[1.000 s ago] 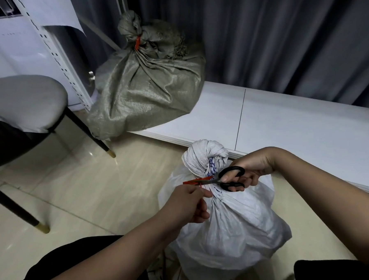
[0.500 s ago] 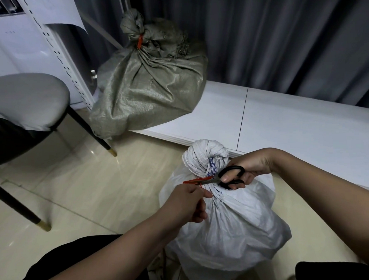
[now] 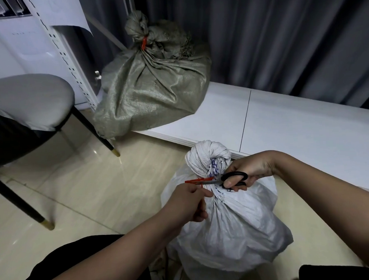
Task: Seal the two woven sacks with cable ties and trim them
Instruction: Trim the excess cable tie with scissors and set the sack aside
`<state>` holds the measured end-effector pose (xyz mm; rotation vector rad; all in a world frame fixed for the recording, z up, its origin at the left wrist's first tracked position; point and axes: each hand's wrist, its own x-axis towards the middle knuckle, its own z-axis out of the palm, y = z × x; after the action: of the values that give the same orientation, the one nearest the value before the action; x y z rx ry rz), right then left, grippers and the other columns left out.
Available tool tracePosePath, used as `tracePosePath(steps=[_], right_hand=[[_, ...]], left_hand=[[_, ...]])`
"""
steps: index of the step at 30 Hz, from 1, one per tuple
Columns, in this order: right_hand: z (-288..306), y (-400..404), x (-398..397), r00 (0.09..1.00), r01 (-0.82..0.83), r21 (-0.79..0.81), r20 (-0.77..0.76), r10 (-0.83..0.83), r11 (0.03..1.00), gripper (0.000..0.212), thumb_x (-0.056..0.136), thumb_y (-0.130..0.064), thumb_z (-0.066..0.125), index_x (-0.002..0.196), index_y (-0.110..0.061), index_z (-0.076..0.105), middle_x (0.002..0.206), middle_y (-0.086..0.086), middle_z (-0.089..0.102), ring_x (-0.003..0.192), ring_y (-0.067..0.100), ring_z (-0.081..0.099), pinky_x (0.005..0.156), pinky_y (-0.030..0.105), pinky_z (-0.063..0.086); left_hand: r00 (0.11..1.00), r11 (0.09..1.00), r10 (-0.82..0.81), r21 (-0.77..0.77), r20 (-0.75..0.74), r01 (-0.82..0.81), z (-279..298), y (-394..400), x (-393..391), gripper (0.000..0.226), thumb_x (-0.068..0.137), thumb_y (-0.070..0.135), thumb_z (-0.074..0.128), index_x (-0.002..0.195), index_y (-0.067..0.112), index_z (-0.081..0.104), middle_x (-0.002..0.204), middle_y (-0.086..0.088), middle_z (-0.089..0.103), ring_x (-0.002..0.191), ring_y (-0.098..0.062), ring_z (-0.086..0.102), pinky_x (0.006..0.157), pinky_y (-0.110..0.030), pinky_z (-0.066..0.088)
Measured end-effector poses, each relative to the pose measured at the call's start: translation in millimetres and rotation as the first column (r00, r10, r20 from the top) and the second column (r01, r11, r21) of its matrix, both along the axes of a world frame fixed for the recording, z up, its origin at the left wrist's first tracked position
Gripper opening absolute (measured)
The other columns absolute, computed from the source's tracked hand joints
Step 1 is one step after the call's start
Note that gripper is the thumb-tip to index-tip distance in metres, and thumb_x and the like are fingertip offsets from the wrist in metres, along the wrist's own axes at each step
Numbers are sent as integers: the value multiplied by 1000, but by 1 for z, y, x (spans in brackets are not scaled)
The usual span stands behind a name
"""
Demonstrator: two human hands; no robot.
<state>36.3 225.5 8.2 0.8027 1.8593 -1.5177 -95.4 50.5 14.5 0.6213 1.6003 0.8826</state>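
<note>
The base of the white sack (image 3: 225, 240) is cut off at six o'clock. The scissor (image 3: 228, 179) blades are partly hidden among its gathered folds. The chair (image 3: 23, 105) is cropped at nine o'clock.

Head camera looks down, close above hands.

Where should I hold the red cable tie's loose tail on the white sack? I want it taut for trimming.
Pinch the red cable tie near its free tip, coming from the side opposite the black-handled scissors. The tail sticks out sideways from the white woven sack neck, and the left hand sits just below it, so a grip there likely keeps fingers beyond the blades.
</note>
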Motion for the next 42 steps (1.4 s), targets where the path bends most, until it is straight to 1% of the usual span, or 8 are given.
tracePosePath(steps=[10,14,18,20,24,29,37,42], right_hand=[[5,-3,-5,999,19,44,40,-20,999,24,81,-35,69,67,-18,58,53,-4,50,45,7,31,45,16,23],[7,-8,2,1000,10,127,23,-13,992,28,67,-52,69,67,-25,61,60,-6,55,54,6,42,52,18,30],[8,-26,21,987,105,19,-127,-102,994,9,74,-32,73,70,-25,69,65,-7,64,52,6,37,46,18,23],[12,-38,30,951,243,30,-206,-232,970,4,81,-22,72,78,-20,71,69,-7,69,49,5,40,46,18,22],[20,-59,43,847,515,145,-241,-475,845,23,83,-31,69,95,-12,72,88,0,76,53,4,60,47,17,29],[19,-95,57,690,720,211,-321,-649,661,3,85,-18,64,85,-17,61,71,-6,72,55,5,66,42,14,31],[29,-108,91,531,844,168,-383,-756,509,18,85,-16,63,69,-21,58,57,-9,67,48,2,61,44,19,24],[38,-104,128,423,902,97,-389,-818,420,12,82,-24,71,75,-23,62,72,-6,69,46,0,57,45,18,24]], left_hand=[[997,997,-73,-7,-8,73,-3,2,1,27,95,7,32,115,14,48,53,-2,55,37,-8,55,42,-17,44],[991,996,-75,-31,111,79,-1,3,0,14,97,13,38,104,13,50,56,0,66,51,-13,67,50,-19,47],[985,998,-46,-36,164,53,-3,7,0,13,95,18,50,86,14,59,80,-3,72,64,-10,69,55,-18,49],[991,999,-21,-33,135,26,-6,10,2,13,91,19,59,81,17,67,80,1,68,71,-10,63,58,-19,50],[993,999,38,-26,116,-36,-3,18,10,5,83,17,69,85,12,69,67,1,52,54,-7,46,48,-16,42],[986,999,6,31,168,-11,4,27,29,7,87,16,64,81,12,64,69,0,61,48,-3,54,45,-14,44],[993,986,-44,164,108,26,11,40,70,12,88,17,64,76,14,64,68,1,61,56,-8,60,55,-18,46],[988,983,-27,186,152,-2,13,65,117,15,87,12,64,72,11,62,64,-3,59,42,-5,58,49,-16,50]])
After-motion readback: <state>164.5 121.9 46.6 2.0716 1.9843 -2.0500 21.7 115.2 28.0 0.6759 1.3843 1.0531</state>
